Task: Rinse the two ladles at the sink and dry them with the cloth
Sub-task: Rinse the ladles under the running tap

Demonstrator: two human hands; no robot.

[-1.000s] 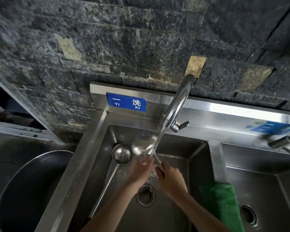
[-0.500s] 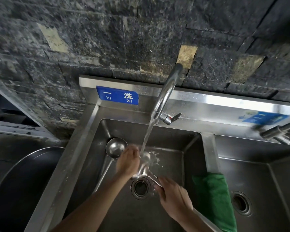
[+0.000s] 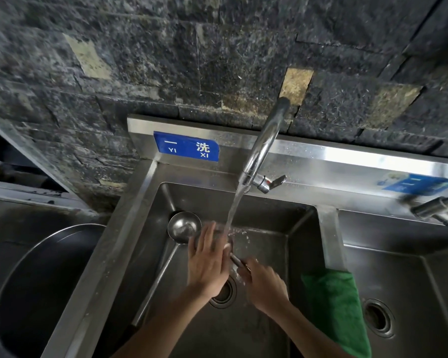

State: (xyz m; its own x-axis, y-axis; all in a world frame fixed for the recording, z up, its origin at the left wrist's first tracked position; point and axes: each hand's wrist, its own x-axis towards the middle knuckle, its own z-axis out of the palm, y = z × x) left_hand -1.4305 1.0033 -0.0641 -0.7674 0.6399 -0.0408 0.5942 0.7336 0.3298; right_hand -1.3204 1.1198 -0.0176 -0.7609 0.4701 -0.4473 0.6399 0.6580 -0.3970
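Note:
Water runs from the steel tap into the left sink basin. Under the stream I hold a steel ladle; its bowl is mostly hidden behind my left hand, whose straight fingers press flat over it. My right hand grips that ladle's handle just right of the drain. The second ladle leans in the basin's left corner, bowl up, handle slanting down to the left. A green cloth hangs over the divider between the basins.
A second basin with its own drain lies to the right, with another tap above it. A large dark round pot stands left of the sink. A rough dark stone wall rises behind.
My left hand has slid up over the ladle bowl under the stream. My right hand has shifted slightly along the handle. The other ladle has stayed put.

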